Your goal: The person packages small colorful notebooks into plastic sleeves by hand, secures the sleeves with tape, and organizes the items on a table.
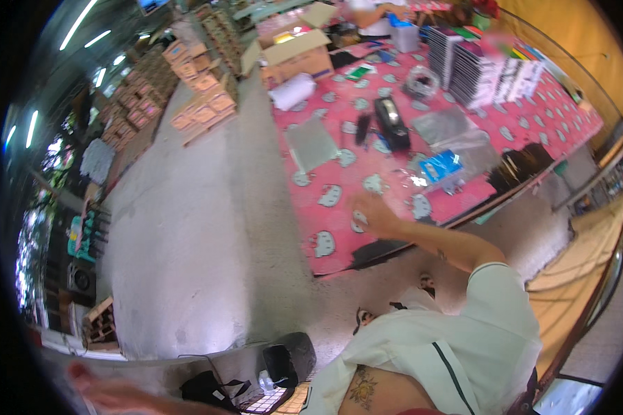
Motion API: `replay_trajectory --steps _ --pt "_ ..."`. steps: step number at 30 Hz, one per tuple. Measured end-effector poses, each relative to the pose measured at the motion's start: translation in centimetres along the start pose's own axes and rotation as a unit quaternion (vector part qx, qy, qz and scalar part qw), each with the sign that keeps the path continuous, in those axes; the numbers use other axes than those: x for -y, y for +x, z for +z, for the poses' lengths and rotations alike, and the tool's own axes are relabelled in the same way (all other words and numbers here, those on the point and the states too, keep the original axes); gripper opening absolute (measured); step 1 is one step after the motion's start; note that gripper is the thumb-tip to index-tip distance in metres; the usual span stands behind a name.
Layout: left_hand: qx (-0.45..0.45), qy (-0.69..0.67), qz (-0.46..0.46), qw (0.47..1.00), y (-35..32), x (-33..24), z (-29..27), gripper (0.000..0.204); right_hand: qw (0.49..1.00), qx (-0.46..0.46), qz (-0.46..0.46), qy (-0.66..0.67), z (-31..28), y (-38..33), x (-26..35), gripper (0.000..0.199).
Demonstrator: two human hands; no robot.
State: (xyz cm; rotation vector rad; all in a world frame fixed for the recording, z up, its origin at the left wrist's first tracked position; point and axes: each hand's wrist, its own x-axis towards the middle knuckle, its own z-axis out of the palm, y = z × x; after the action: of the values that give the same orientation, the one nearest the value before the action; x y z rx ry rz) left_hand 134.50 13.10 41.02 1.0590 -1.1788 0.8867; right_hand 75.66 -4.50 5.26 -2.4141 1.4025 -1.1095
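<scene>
My right hand is over the near part of a table with a pink patterned cover. It is blurred, and its fingers do not show clearly. Closest to it, farther in, lies a blue packet with clear plastic about it. A black tape dispenser stands beyond, with a dark slim object to its left. Clear plastic bags lie to its right, and a clear sheet to its left. My left hand is stretched far out at the lower left, away from the table and smeared by motion.
An open carton and a white roll sit at the table's far left. Stacked books stand far right, near a clear round bundle. Another person's arm is behind. Stacked boxes and a chair are on the floor.
</scene>
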Motion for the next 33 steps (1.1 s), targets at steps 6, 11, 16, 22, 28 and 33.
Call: replay_trajectory --steps 6,11,16,22,28,33 --pt "0.641 -0.396 -0.229 0.616 -33.4 -35.7 17.5 0.041 0.967 -0.114 0.168 -0.153 -16.4 0.0 -15.7 0.024" --pt "0.510 -0.463 -0.003 0.725 -45.5 -55.5 25.6 0.041 0.909 0.360 0.204 -0.046 -19.5 -2.8 -27.4 0.043" --pt "0.544 -0.285 0.122 0.780 -50.4 -58.7 31.9 0.042 0.908 0.398 0.132 -0.003 -20.1 -2.7 -29.4 0.041" --pt "0.519 -0.396 -0.219 0.725 -46.4 -57.4 33.1 0.034 0.751 0.412 0.348 0.380 -29.9 -2.8 -30.4 0.047" --pt "0.579 -0.449 -0.416 0.539 -51.3 -57.5 34.2 0.041 0.820 0.301 0.298 0.384 -29.2 -11.0 -31.1 0.079" --pt "0.533 -0.493 -0.368 0.581 -48.9 -62.1 34.4 0.071 0.927 0.127 0.158 0.316 -25.4 -14.2 -29.7 0.089"
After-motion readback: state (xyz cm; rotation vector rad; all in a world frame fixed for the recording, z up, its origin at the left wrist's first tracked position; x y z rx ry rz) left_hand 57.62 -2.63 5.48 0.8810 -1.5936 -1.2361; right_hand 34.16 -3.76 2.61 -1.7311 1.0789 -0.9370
